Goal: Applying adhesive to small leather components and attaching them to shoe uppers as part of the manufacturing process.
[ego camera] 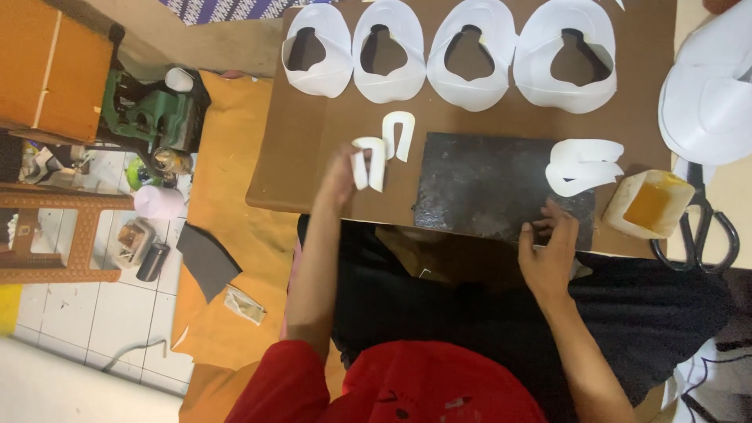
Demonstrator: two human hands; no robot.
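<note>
My left hand holds a small white U-shaped cut piece above the left part of the brown board. A second white U-shaped piece lies just beyond it on the board. My right hand rests with fingers curled at the near right edge of a dark stone slab, holding nothing I can see. A stack of larger white U-shaped pieces lies at the slab's far right corner. Several big white cut-out pieces lie in a row along the board's far side.
An open yellowish tub of glue stands right of the slab, black scissors beside it. A stack of white sheets lies at the far right. Orange cloth, a green machine and shelves fill the left floor.
</note>
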